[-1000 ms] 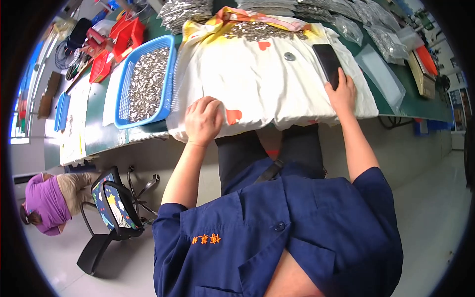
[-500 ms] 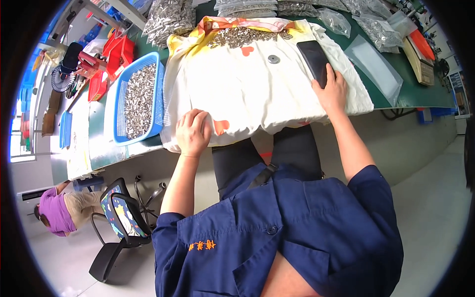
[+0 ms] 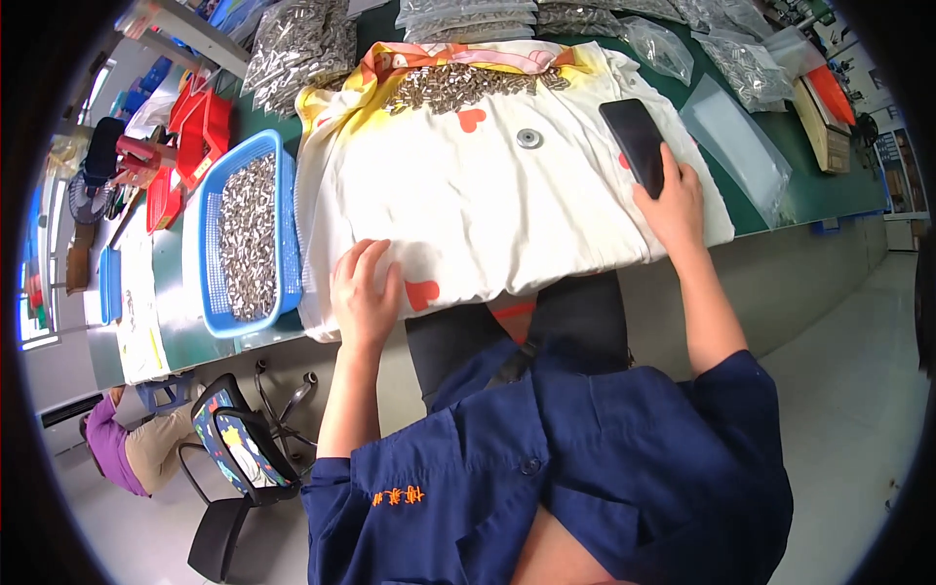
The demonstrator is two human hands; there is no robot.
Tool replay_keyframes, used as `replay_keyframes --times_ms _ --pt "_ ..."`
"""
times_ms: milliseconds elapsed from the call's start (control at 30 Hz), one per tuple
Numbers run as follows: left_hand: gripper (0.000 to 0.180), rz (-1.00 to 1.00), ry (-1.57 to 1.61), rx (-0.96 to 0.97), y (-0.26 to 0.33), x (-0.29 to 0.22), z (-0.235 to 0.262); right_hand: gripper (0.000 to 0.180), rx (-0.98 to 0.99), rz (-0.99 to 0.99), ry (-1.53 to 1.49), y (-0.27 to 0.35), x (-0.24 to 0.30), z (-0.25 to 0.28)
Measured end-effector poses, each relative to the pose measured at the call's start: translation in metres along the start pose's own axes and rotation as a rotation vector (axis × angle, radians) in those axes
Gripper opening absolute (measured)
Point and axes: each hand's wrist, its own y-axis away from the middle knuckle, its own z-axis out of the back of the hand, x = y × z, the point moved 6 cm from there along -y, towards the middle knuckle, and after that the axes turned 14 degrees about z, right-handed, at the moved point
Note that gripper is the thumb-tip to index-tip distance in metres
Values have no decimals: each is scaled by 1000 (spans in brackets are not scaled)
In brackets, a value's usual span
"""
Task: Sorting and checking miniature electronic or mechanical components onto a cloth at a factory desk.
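Smartphone [image 3: 634,136] in the right hand [image 3: 675,210], left hand [image 3: 366,297] at rest

Grips it by the near end, closing thumb and fingers on opposite edges, at the right side of the heart-print cloth [image 3: 458,200]; cannot tell whether raised off it. Lays the left hand on the cloth's near-left part, with fingers loosely parted and nothing visible in them. Seems to be steadying the smartphone. To shift it, would call for a firm pinch, clear of the grey disc [image 3: 529,139] on the cloth's far half and the metal pieces [image 3: 453,88] heaped along its far edge.
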Motion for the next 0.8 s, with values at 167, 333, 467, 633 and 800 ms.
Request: replay_keyframes --times_ms 167,333,467,633,800 --pt "26 -334 282 305 -80 -108 -65 58 -144 156 -20 -9 18 20" --pt "22 -458 -132 467 -110 -140 -139 34 -59 444 -534 -62 90 17" --pt "18 -489 -96 572 -105 -136 -150 34 30 476 -317 -112 95 -37" --pt "20 -327 169 219 -158 -85 -107 46 -192 416 27 -168 68 -41" --pt "39 -329 -157 -38 -237 -31 -100 51 6 503 -60 -204 59 -78"
